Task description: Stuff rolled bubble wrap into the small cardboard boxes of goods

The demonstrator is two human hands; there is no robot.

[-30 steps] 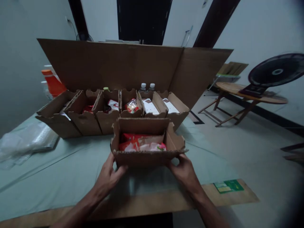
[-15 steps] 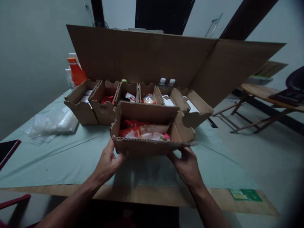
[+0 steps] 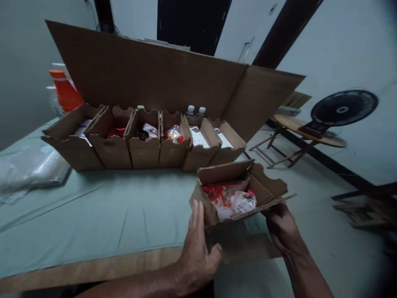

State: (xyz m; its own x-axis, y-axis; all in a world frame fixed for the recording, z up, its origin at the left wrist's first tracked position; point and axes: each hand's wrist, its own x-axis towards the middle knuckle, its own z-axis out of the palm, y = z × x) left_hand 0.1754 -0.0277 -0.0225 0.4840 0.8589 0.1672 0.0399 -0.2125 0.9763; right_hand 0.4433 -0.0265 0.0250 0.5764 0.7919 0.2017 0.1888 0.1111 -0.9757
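Note:
A small cardboard box (image 3: 214, 213) is at the front right, near the table's corner. Inside it lie a red packet (image 3: 221, 192) and a white-and-pink packet (image 3: 243, 202). My right hand (image 3: 282, 227) grips the box from below at its right end, its fingers partly hidden under it. My left hand (image 3: 198, 248) rests flat along the box's left side, fingers stretched out and thumb apart. Behind it, a row of several cardboard bins (image 3: 144, 153) holds packets and white cartons.
A large cardboard panel (image 3: 149, 78) stands behind the bins. An orange bottle (image 3: 65, 93) is at the back left, beside clear plastic bags (image 3: 34, 167). Two capped bottles (image 3: 195, 110) stand behind the bins. To the right are a wooden folding table (image 3: 291, 123) and a fan (image 3: 344, 108).
The box has moved right, away from the front of the row, and turned slightly. My left hand has flattened along its side. The view has swung to the right.

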